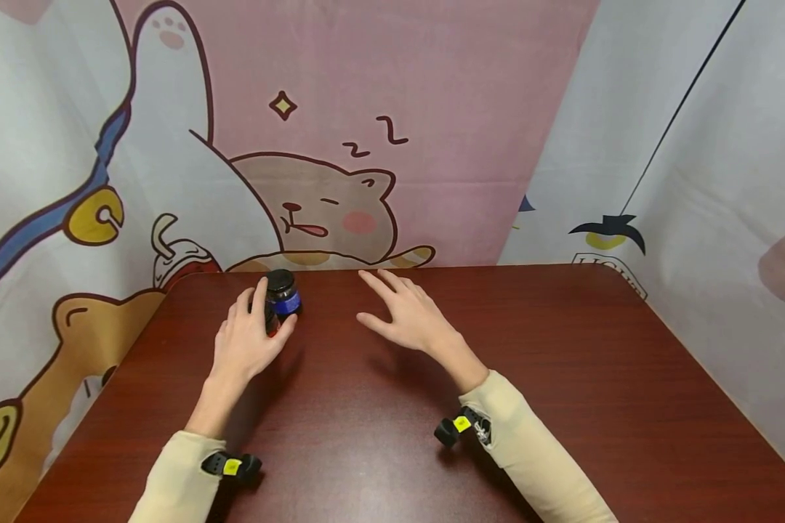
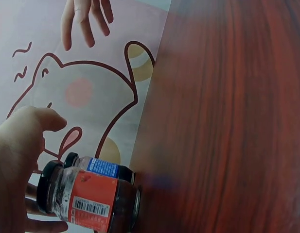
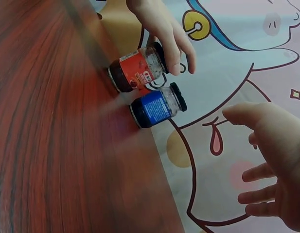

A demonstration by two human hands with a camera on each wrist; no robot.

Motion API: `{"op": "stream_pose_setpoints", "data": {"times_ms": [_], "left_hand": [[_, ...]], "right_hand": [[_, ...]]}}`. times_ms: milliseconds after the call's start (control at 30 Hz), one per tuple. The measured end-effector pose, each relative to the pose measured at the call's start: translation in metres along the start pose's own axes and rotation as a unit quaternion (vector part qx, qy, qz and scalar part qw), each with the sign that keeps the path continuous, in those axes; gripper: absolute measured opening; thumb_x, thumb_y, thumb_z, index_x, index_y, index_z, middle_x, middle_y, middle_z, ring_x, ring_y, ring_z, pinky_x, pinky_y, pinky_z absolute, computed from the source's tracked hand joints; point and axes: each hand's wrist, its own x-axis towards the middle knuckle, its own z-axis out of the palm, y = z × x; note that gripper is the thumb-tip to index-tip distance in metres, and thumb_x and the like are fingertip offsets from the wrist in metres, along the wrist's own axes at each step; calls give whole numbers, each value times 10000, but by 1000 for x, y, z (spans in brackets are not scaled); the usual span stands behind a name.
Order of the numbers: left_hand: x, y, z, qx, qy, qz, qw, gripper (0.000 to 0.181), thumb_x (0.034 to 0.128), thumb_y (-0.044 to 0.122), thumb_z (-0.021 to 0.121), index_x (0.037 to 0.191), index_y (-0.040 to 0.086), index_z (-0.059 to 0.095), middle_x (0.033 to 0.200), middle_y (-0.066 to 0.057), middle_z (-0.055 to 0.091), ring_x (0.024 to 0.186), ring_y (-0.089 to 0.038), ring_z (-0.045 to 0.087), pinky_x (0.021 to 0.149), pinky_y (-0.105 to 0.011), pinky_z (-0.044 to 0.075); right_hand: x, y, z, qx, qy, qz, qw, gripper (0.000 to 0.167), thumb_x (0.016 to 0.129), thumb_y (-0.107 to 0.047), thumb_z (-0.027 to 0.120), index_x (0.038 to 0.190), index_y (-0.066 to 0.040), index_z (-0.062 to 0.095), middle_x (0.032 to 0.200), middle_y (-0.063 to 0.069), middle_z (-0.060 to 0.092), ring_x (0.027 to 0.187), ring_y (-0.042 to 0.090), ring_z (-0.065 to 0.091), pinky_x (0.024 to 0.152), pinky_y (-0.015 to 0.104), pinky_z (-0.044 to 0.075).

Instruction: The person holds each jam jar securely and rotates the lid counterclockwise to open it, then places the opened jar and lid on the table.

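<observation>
Two glass jars with black lids stand side by side at the far left of the table, a red-labelled jar (image 3: pixel 135 70) and a blue-labelled jar (image 1: pixel 286 301). Over the red-labelled jar is my left hand (image 1: pixel 245 341), its thumb held apart from its fingers; in the head view it covers most of that jar. In the left wrist view the thumb stands clear of the jar, and the fingers are beside and behind its lid; whether they touch it I cannot tell. My right hand (image 1: pixel 412 312) hovers to the right of the jars, fingers extended, holding nothing.
The dark red-brown wooden table (image 1: pixel 366 450) runs back to a cloth backdrop (image 1: pixel 458 94) printed with cartoon animals. A camera on a strap sits at each sleeve cuff, the left camera (image 1: pixel 232 466) and the right camera (image 1: pixel 461 425).
</observation>
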Motion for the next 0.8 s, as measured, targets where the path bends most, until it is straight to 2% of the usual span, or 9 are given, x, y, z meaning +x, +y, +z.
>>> {"op": "stream_pose_setpoints", "data": {"times_ms": [367,600,800], "left_hand": [[-2,-11,-1,-403,-449,-342,9976,892,928,521,587,1601,153,132,1504,-271,361,1298,-468,462,950,-697,437],[-1,-17,-3,-756,-625,-343,9946,963,916,503,620,1614,178,41,1517,-282,343,1264,-495,498,934,-704,438],[-2,-24,-4,-1081,-742,-362,9907,991,911,477,647,1614,192,10,1512,-268,352,1288,-492,479,977,-713,407]], "right_hand": [[10,-15,9,355,-97,-93,9993,731,955,-602,532,1580,-324,272,1567,90,406,1372,328,473,1105,507,413],[18,-27,13,576,-114,-163,9981,735,950,-606,539,1578,-334,270,1557,74,418,1360,305,486,1091,501,433],[22,-36,19,664,-220,-168,9974,736,949,-611,537,1578,-349,261,1554,51,421,1364,281,483,1086,488,439]]}}
